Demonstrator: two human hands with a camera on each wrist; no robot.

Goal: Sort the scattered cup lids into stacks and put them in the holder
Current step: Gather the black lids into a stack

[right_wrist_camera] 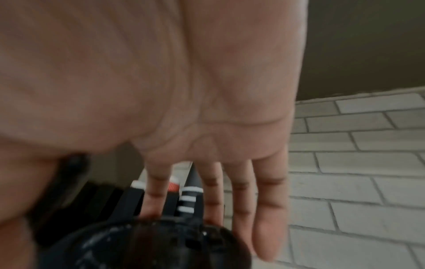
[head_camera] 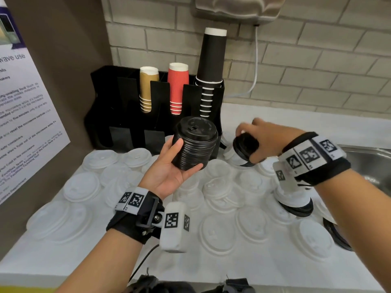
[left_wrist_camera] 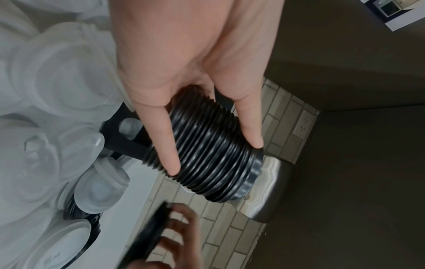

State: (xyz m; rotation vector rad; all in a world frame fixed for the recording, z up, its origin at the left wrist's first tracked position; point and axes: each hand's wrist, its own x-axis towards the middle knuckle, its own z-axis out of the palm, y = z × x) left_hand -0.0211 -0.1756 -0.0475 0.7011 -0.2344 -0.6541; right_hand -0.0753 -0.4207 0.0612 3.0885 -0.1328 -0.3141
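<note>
Your left hand (head_camera: 169, 166) cradles a tall stack of black lids (head_camera: 195, 143) above the counter, palm up, thumb on the near side and fingers curled round the far side; the left wrist view shows two fingers (left_wrist_camera: 161, 134) laid straight along the ribbed rims. To its right, your right hand (head_camera: 266, 140) pinches a single black lid (head_camera: 245, 145) between thumb and fingertips, held on edge just beside the stack but not touching it. The right wrist view is blurred, yet the fingers (right_wrist_camera: 269, 209) look straight and close together behind the lid.

To add this lid well, I judge you should turn it dome up to match the top lid of the stack, centre it, and press until the rim seats. Keep the left grip snug, because a stack this tall may buckle in the middle.

Counting from the left: the black holder (head_camera: 127, 115) at the back carries three stacks of cups, tan (head_camera: 148, 89), red (head_camera: 178, 87) and black (head_camera: 211, 68). You have one black lid stack in hand and one loose black lid. White lids (head_camera: 81, 187) cover the counter (head_camera: 63, 261), well over a dozen, too overlapped to count exactly. At the right, two mixed white-and-black piles (head_camera: 294, 199) stand under your wrist, and more black lids (head_camera: 338, 235) lie at the edge.
</note>
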